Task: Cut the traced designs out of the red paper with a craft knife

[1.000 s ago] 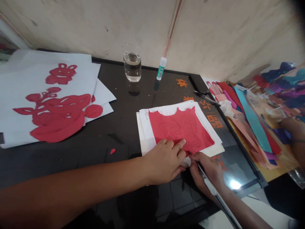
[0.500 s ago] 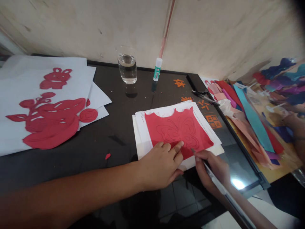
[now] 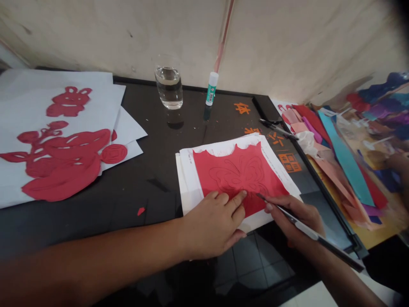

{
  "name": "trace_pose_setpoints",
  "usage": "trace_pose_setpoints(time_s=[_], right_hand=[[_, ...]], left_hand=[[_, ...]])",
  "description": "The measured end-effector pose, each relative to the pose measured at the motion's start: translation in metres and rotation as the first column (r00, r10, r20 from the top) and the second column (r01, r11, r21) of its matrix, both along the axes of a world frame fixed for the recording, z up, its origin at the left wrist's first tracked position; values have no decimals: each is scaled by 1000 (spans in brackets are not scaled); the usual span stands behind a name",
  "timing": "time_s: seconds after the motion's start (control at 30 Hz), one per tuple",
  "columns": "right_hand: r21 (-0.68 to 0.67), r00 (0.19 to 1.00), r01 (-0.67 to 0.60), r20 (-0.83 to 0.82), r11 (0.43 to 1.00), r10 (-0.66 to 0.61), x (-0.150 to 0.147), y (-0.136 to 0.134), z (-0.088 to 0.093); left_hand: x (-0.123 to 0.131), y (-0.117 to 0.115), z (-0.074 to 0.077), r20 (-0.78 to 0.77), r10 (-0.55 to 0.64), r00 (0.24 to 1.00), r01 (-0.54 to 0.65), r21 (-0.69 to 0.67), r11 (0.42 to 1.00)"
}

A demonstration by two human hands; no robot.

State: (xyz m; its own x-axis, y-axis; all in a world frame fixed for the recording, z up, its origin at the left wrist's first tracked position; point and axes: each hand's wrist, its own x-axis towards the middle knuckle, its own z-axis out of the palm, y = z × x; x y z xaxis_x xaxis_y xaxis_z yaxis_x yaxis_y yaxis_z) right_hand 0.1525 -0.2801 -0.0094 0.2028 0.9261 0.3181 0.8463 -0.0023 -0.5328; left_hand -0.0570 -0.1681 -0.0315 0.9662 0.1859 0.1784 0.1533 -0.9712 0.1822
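A sheet of red paper (image 3: 209,170) with a scalloped top edge lies on a stack of white paper (image 3: 188,192). Butterfly outlines are drawn on it. My left hand (image 3: 217,221) rests on the red sheet's lower part, index finger stretched toward the butterfly, the other fingers slightly bent; it holds nothing. In my right hand (image 3: 297,215) is a slim craft knife (image 3: 306,229), held like a pen, its dark tip at the butterfly's lower right edge. Whether the tip is piercing the paper, I cannot tell.
Red paper cutouts (image 3: 68,166) lie on white sheets at left. A glass of water (image 3: 169,87) and a glue stick (image 3: 211,89) stand by the wall. Scissors (image 3: 277,128) and coloured paper strips (image 3: 347,157) are at right. Another person's hand (image 3: 398,164) is blurred at the edge.
My right hand has moved slightly up and right, and the craft knife now tilts lower toward the right. My left hand stays on the red paper. The camera view has shifted slightly.
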Motion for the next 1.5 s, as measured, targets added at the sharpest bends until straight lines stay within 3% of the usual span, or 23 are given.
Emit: trace_pose_setpoints(time_s=[0.1,0.2,0.4,0.5,0.57,0.6,0.63,0.7,0.73,0.77,0.8,0.83,0.87,0.93,1.0,1.2,1.3,1.4,1.5], right_hand=[[88,970,-129,218,988,108,14,-3,0],[78,896,-278,380,957,229,26,-3,-2],[-38,746,-532,450,846,490,33,9,-2],[66,645,-610,621,790,446,32,13,-3],[155,631,-617,683,772,368,30,13,-4],[196,640,-610,694,768,331,30,12,-4],[235,654,-599,695,766,298,29,11,-4],[297,686,-572,685,765,247,26,7,-4],[331,702,-558,677,761,221,25,5,-4],[360,716,-547,670,756,198,23,3,-4],[381,722,-545,667,747,186,22,0,-4],[390,719,-554,669,736,187,20,-3,-5],[395,712,-570,675,720,193,18,-5,-5],[386,683,-614,698,689,217,16,-8,-5],[361,648,-651,723,668,240,14,-9,-5],[329,602,-685,759,650,250,11,-7,-3],[314,587,-706,761,634,276,12,-8,-4],[349,637,-687,711,637,298,17,-7,-5],[429,766,-549,602,717,226,25,-1,-4]], left_hand=[[-3,2,1,95,18,995,-16,-17,1000],[-5,5,1,210,40,977,-28,-60,998],[-2,12,-4,265,148,953,-94,-207,974],[-4,6,6,344,180,922,-87,-267,960],[-6,-10,18,356,233,905,-58,-441,896],[-5,-21,25,324,277,904,-36,-589,807],[-4,-34,30,248,316,916,-16,-764,645],[4,-58,35,80,378,922,18,-986,164],[10,-67,35,14,410,912,46,-997,-68],[18,-74,34,-34,458,888,96,-962,-257],[25,-77,32,-73,520,851,170,-899,-405],[33,-77,29,-114,593,797,263,-819,-510],[39,-76,27,-145,655,741,355,-743,-567],[48,-69,23,-194,733,652,480,-643,-597],[52,-62,21,-218,758,615,514,-618,-595],[55,-59,20,-149,747,647,514,-638,-573],[58,-58,18,-171,742,648,508,-629,-588],[57,-57,17,-175,743,646,510,-624,-591],[53,-56,18,-139,733,665,514,-627,-586]])
